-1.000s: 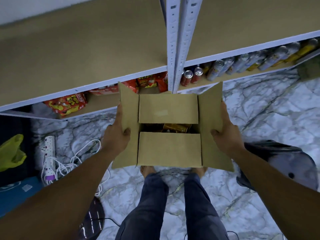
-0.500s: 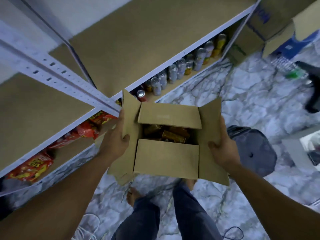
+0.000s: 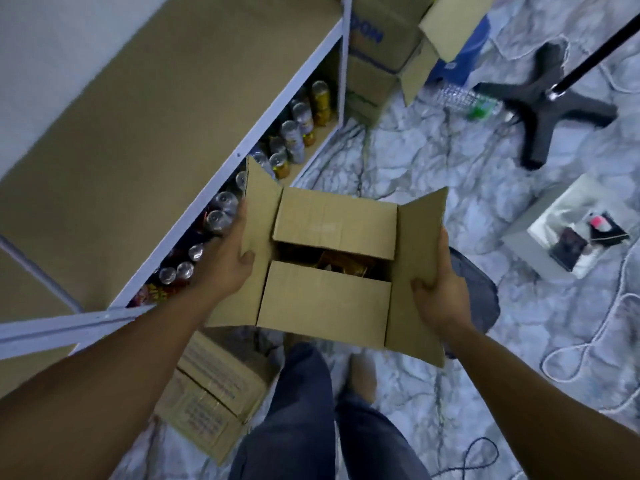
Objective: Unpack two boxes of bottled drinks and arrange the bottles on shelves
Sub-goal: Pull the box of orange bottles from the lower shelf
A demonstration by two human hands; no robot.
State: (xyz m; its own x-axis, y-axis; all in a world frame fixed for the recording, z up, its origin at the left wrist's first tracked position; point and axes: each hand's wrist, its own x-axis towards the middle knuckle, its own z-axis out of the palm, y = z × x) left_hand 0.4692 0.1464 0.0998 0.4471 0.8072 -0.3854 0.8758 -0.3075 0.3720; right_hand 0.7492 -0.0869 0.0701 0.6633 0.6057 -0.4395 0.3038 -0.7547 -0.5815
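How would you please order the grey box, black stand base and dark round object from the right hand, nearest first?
1. Dark round object, just behind the right hand.
2. Grey box, on the floor to its right.
3. Black stand base, far ahead on the right.

Both hands grip open cardboard box (image 3: 325, 299) — left hand (image 3: 232, 265), right hand (image 3: 438, 294) — beside shelf (image 3: 221, 168).

Under me the marbled floor (image 3: 433, 161) carries a black star-shaped stand base (image 3: 535, 123) toward its far right corner. A grey tray (image 3: 519, 240) of small items lies nearer, and a white cable (image 3: 585, 345) loops by the right edge.
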